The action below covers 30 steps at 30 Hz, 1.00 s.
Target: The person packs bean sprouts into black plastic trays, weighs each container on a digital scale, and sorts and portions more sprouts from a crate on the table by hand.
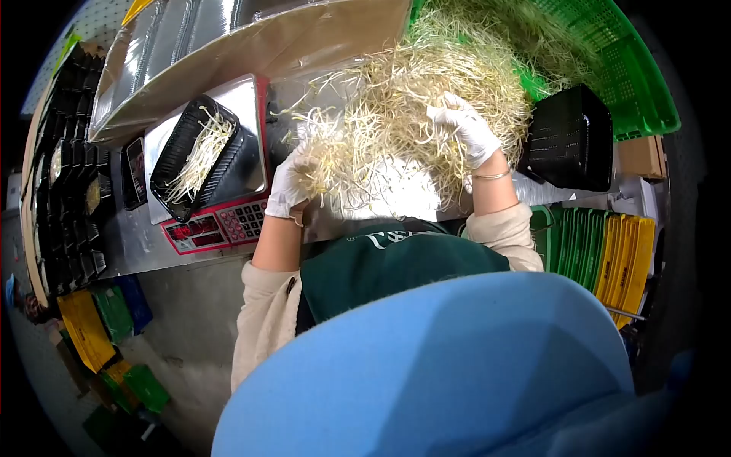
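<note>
A big heap of bean sprouts (426,84) covers the metal table in front of me. My left hand (288,181), in a white glove, is closed around a loose bunch of bean sprouts at the heap's left side. On the right, my right hand (470,135), also gloved, has its fingers curled into the sprouts and grips some of them. Left of the heap, a black plastic tray (169,171) with some sprouts in it rests on a scale (255,164) that has a red keypad panel.
Behind the heap a green crate (643,84) holds more sprouts. A black tray stack (575,137) stands at the right. Several black trays (72,198) line the far left, and a cardboard box (304,46) of clear trays stands behind the scale. Folded yellow crates (628,251) are low at the right.
</note>
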### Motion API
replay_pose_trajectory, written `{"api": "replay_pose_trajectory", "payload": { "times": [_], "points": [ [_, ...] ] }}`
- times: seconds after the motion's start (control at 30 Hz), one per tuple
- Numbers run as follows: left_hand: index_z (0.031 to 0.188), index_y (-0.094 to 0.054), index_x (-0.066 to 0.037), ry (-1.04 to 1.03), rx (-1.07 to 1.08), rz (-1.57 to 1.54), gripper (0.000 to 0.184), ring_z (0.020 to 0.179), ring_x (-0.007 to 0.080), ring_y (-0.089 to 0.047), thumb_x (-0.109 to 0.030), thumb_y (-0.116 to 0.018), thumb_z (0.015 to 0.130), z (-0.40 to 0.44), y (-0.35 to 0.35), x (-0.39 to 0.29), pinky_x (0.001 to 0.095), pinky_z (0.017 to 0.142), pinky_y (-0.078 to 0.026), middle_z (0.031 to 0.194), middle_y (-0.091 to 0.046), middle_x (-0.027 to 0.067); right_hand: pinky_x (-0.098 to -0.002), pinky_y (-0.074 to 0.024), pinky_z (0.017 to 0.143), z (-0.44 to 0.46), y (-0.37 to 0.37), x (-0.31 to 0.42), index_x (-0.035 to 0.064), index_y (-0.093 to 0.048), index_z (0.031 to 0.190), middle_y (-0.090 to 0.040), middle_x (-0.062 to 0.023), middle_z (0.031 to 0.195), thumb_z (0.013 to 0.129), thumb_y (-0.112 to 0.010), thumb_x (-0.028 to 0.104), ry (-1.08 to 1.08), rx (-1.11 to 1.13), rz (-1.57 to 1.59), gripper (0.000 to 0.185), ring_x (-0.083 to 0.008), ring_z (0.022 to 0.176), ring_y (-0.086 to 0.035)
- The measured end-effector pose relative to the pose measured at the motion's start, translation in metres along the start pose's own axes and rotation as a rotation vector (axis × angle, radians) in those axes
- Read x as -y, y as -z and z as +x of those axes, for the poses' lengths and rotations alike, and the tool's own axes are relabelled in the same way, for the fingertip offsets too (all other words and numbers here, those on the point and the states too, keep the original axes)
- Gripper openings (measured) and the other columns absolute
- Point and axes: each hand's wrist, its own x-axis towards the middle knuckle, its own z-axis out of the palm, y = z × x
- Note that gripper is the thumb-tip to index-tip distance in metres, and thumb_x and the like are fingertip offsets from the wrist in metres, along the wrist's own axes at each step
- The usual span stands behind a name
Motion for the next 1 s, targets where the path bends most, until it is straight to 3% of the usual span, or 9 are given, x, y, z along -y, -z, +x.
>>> {"api": "replay_pose_trajectory", "payload": {
  "times": [0.43, 0.57, 0.6, 0.73, 0.8, 0.83, 0.9, 0.97, 1.0],
  "points": [
    [0.146, -0.024, 0.000, -0.369, -0.332, 0.666, 0.067, 0.114, 0.0223, -0.051, -0.005, -0.053, 0.086, -0.001, 0.015, 0.019, 0.0340, 0.096, -0.043, 0.131, -0.048, 0.0127, -0.0349, -0.0217, 0.114, 0.018, -0.016, -0.067, -0.0035, -0.025, 0.145, -0.027, -0.0216, 0.151, 0.088, -0.066, 0.026, 0.223, -0.205, -0.719, 0.077, -0.0288, 0.141, -0.024],
    [0.142, -0.034, -0.011, 0.027, 0.018, 0.358, 0.060, 0.104, 0.0209, -0.053, -0.014, -0.060, 0.088, 0.030, 0.020, 0.067, 0.0403, 0.087, -0.046, 0.124, -0.052, 0.0059, -0.0361, -0.0221, 0.114, 0.007, -0.072, -0.102, -0.0017, -0.026, 0.145, -0.033, -0.0236, 0.147, 0.089, -0.060, 0.028, 0.361, -0.102, -0.859, 0.072, -0.0319, 0.138, -0.030],
    [0.120, -0.052, -0.009, 0.113, -0.195, 0.318, 0.028, 0.090, 0.0161, -0.058, -0.016, -0.053, 0.092, 0.015, -0.019, 0.078, 0.0339, 0.075, -0.049, 0.103, -0.059, 0.0035, -0.0361, -0.0221, 0.114, 0.009, -0.070, -0.097, -0.0017, -0.026, 0.145, -0.033, -0.0236, 0.147, 0.089, -0.060, 0.028, 0.366, -0.102, -0.861, 0.072, -0.0319, 0.138, -0.030],
    [0.132, -0.045, -0.007, 0.194, -0.043, 0.292, 0.045, 0.102, 0.0193, -0.056, -0.011, -0.059, 0.090, -0.035, -0.021, 0.048, 0.0382, 0.087, -0.047, 0.111, -0.058, 0.0085, -0.0356, -0.0266, 0.112, 0.009, -0.041, -0.057, 0.0017, -0.029, 0.145, -0.036, -0.0188, 0.147, 0.089, -0.060, 0.020, 0.239, 0.098, -0.621, 0.067, -0.0270, 0.136, -0.034],
    [0.140, -0.035, -0.005, -0.228, 0.324, 1.513, 0.066, 0.113, 0.0250, -0.053, -0.012, -0.067, 0.084, -0.057, -0.027, 0.027, 0.0414, 0.097, -0.043, 0.128, -0.050, 0.0150, -0.0399, -0.0318, 0.109, 0.019, -0.012, -0.056, 0.0016, -0.030, 0.145, -0.037, -0.0213, 0.146, 0.087, -0.063, 0.033, 0.151, -0.082, -0.810, 0.073, -0.0304, 0.133, -0.039],
    [0.141, -0.034, -0.001, -0.541, 0.097, 1.793, 0.071, 0.122, 0.0325, -0.048, -0.003, -0.066, 0.078, -0.061, -0.015, 0.035, 0.0404, 0.104, -0.039, 0.133, -0.046, 0.0206, -0.0399, -0.0318, 0.109, 0.013, -0.023, -0.048, 0.0016, -0.030, 0.145, -0.037, -0.0213, 0.146, 0.087, -0.063, 0.033, 0.151, -0.096, -0.805, 0.073, -0.0304, 0.133, -0.039],
    [0.141, -0.033, 0.001, -0.825, 0.142, 2.218, 0.075, 0.128, 0.0365, -0.041, -0.002, -0.062, 0.072, -0.051, -0.018, 0.039, 0.0406, 0.108, -0.033, 0.140, -0.041, 0.0210, -0.0441, -0.0343, 0.107, -0.006, -0.065, -0.044, -0.0011, -0.035, 0.140, -0.040, -0.0247, 0.142, 0.080, -0.065, 0.051, -0.050, -0.022, -1.171, 0.085, -0.0398, 0.127, -0.043],
    [0.141, -0.033, 0.001, -0.910, 0.271, 2.249, 0.075, 0.130, 0.0353, -0.039, -0.004, -0.060, 0.071, -0.023, -0.026, 0.041, 0.0402, 0.109, -0.031, 0.142, -0.039, 0.0200, -0.0472, -0.0321, 0.105, -0.015, -0.086, -0.112, 0.0053, -0.042, 0.136, -0.043, -0.0222, 0.137, 0.063, -0.068, 0.060, 0.458, -0.083, -1.360, 0.096, -0.0378, 0.129, -0.038],
    [0.141, -0.033, 0.001, -0.992, 0.403, 2.274, 0.075, 0.133, 0.0342, -0.036, -0.005, -0.059, 0.070, -0.008, -0.028, 0.040, 0.0398, 0.110, -0.028, 0.144, -0.038, 0.0191, -0.0498, -0.0292, 0.105, -0.031, -0.097, -0.104, 0.0072, -0.036, 0.140, -0.039, -0.0211, 0.141, 0.062, -0.070, 0.059, 0.365, 0.041, -1.525, 0.099, -0.0378, 0.132, -0.033]
  ]
}}
